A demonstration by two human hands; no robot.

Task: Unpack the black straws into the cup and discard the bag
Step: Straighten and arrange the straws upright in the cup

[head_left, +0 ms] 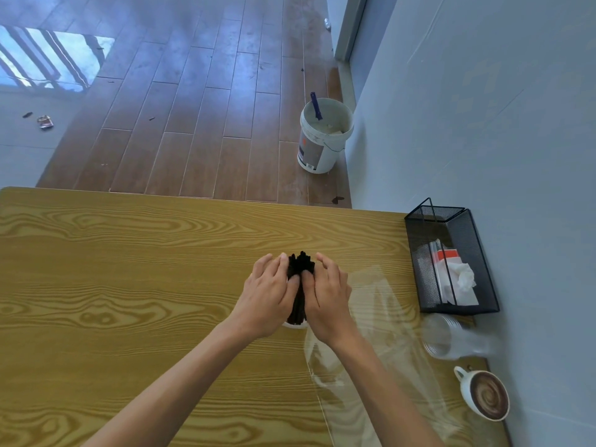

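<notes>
Black straws (pixel 300 272) stand bunched in a white cup (pixel 295 324) at mid-desk (pixel 129 285), the left hand (pixel 267 295) and right hand (pixel 325 295) curled around the bundle from either side; the clear bag (pixel 371 317) lies flat just right of them.

left side: wide open tabletop (pixel 129 269), nothing parked there
far edge: bare strip of wood beyond the straws (pixel 300 266)
right side: pretty cramped, clear bag (pixel 380 317) sprawled just beside the right hand (pixel 325 295)
right edge: mesh bin (pixel 451 259), tipped clear cups (pixel 451 337) and coffee cup (pixel 483 395) lined along the wall (pixel 483 124)
</notes>
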